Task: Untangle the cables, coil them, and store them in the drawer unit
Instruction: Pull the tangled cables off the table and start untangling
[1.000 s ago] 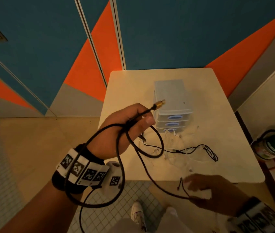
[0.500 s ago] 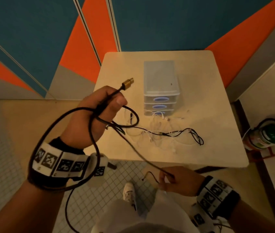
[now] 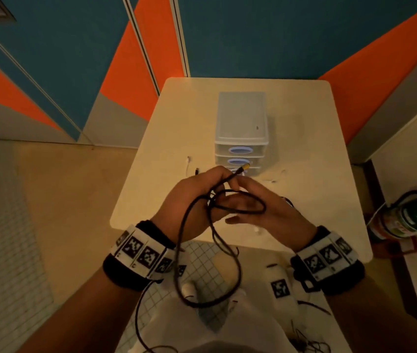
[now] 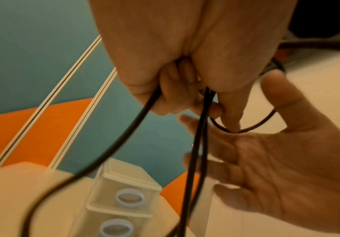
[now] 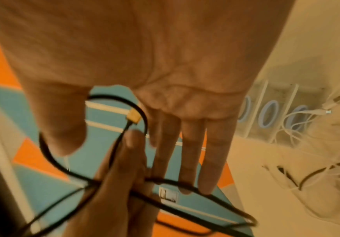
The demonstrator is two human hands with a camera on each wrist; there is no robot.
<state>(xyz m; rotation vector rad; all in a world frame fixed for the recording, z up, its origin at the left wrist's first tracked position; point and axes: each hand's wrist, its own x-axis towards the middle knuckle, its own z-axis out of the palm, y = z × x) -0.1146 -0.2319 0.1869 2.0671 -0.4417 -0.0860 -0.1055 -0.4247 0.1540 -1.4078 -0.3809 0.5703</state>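
I have the thin black rubber-sheathed cable point(image 3: 224, 207) bunched in my left hand point(image 3: 189, 200), fingers clenched round its loops above the table's near edge. My right hand point(image 3: 261, 210) lies flat, unclenched. Light, limp, springy; I'd pinch where the loops cross.

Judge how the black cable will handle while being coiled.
Probably floppy: the cable sags in loose loops below the left hand. Likely light, since a fingertip pinch carries it. Its loops may spring open; one drapes loosely over the right hand.
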